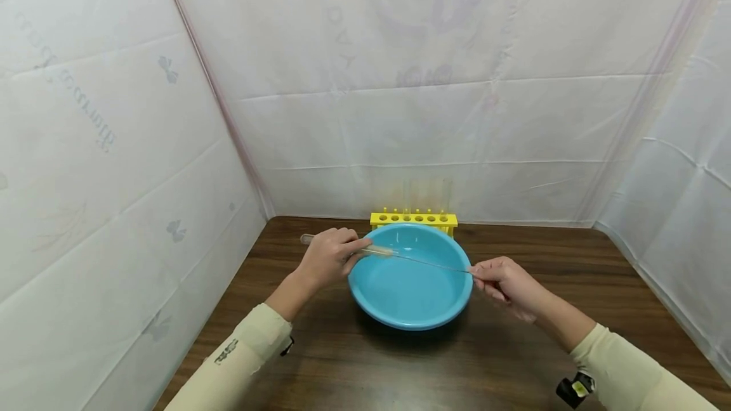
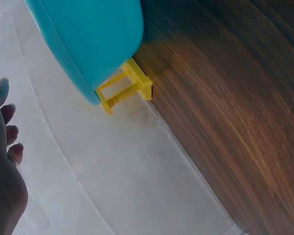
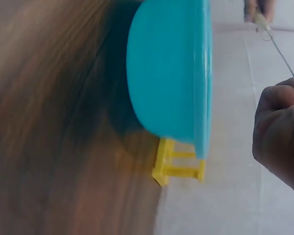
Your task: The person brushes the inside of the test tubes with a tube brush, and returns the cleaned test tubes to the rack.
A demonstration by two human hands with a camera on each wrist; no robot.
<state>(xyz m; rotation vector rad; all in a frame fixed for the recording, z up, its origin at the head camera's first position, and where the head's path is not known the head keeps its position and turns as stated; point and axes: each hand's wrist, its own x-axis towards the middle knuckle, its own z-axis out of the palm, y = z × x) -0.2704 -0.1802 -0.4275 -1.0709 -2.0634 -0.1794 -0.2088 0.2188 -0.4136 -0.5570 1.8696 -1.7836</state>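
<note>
My left hand (image 1: pixel 331 255) grips a clear glass test tube (image 1: pixel 306 239) over the left side of a blue basin (image 1: pixel 414 290). The tube's rounded end sticks out behind the hand, and also shows below the palm in the left wrist view as a faint tube (image 2: pixel 36 215). Pale bristles of a test tube brush (image 1: pixel 379 250) lie at the tube's mouth end. From them a thin wire handle (image 1: pixel 428 263) runs across above the basin to my right hand (image 1: pixel 511 284), which pinches it near the right rim. Whether water is in the basin I cannot tell.
Behind the basin stands a yellow test tube rack (image 1: pixel 414 219) holding two upright glass tubes (image 1: pixel 446 198). Everything is on a dark wooden table (image 1: pixel 514 360), bounded by white sheeting (image 1: pixel 428 119) at the back and both sides.
</note>
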